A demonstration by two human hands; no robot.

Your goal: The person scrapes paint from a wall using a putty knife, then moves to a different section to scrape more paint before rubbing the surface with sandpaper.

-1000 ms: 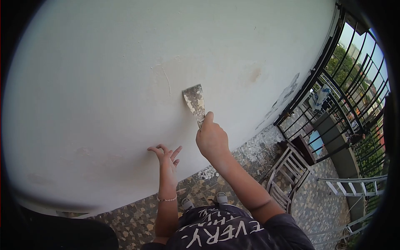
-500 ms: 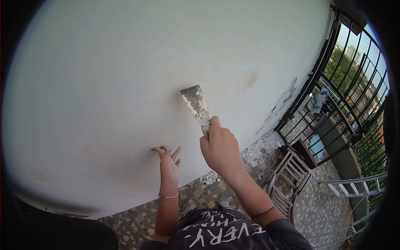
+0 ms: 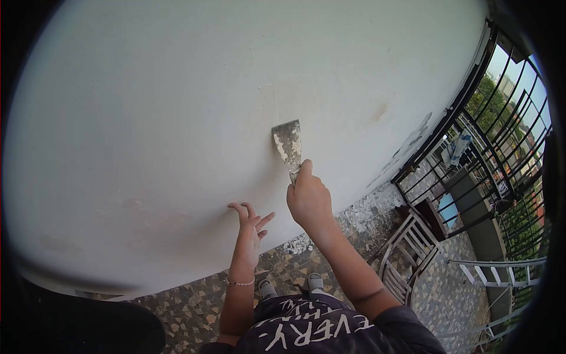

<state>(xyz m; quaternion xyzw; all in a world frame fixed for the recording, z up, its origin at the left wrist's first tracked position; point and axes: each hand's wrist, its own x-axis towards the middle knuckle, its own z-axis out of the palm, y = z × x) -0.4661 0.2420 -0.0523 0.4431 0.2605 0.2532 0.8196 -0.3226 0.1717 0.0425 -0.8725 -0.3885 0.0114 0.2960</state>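
Note:
My right hand (image 3: 310,197) is wrapped round the handle of a putty knife (image 3: 289,144), whose metal blade is caked with pale, flaky residue. The blade's wide edge points up, right at the white wall (image 3: 177,118), just below a thin raised line in the paint. Lower and to the left, my left hand (image 3: 250,230) has its fingers spread and holds nothing, its fingertips close to the wall. A beaded bracelet (image 3: 240,282) circles that wrist. Faint stained patches mark the wall around both hands.
White paint flakes (image 3: 299,244) lie along the wall's foot on the mosaic-tiled floor (image 3: 194,318). A wooden chair (image 3: 407,253) stands to the right, with a metal ladder (image 3: 501,271) beyond it. Black railings (image 3: 489,141) close off the right side. The wall's paint is peeling (image 3: 407,144) near them.
The view has shifted a little. My right hand has turned the putty knife more upright, its blade now nearer the raised line. My left hand stays spread near the wall.

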